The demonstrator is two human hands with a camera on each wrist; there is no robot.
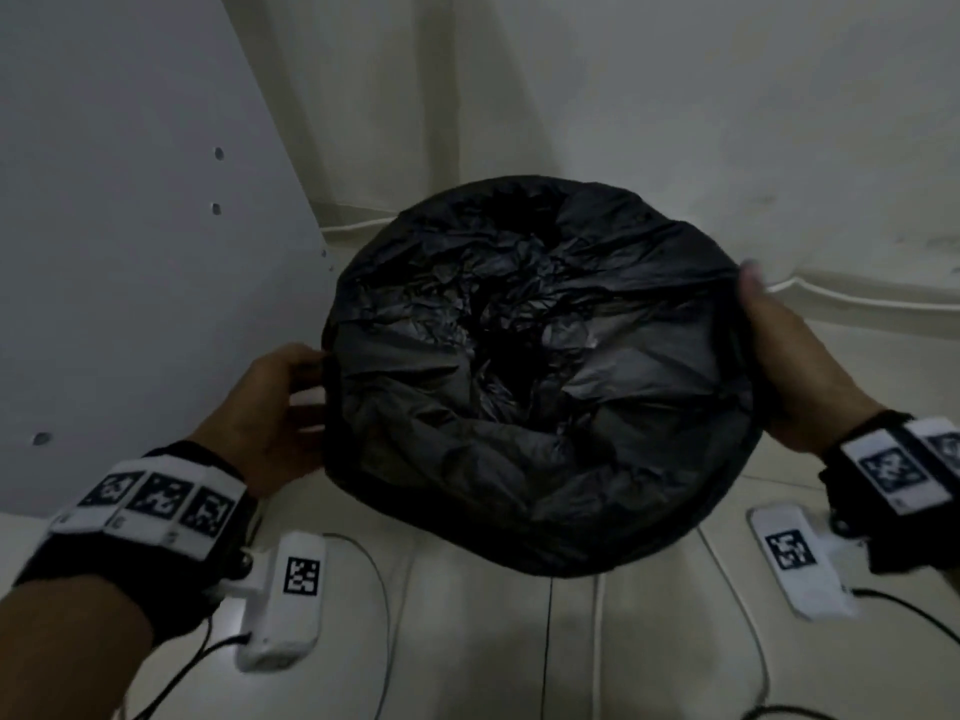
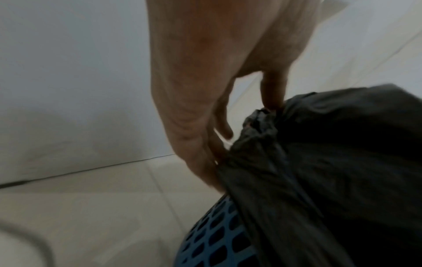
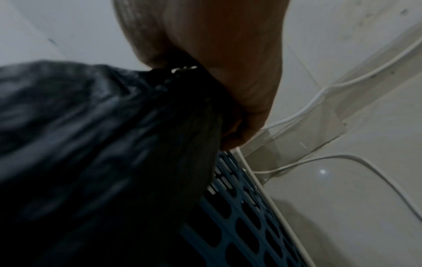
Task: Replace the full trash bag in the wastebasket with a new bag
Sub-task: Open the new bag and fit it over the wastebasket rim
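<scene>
My left hand (image 1: 270, 407) and my right hand (image 1: 795, 366) each have a pinching grip on the black trash bag (image 1: 540, 376), folded over the blue wastebasket (image 2: 214, 240) rim.

All three views are dimly and evenly lit, with faint grain. Detail in the black trash bag (image 1: 540, 376) is swallowed by darkness. Both wrist views are smeared by motion blur. A small glare spot is seen on the floor (image 3: 365, 180).

The floor (image 1: 467, 641) had pale tiles, a grey panel (image 1: 130, 226) stood left, and white cables (image 3: 342, 162) ran along the wall (image 1: 675, 96).
</scene>
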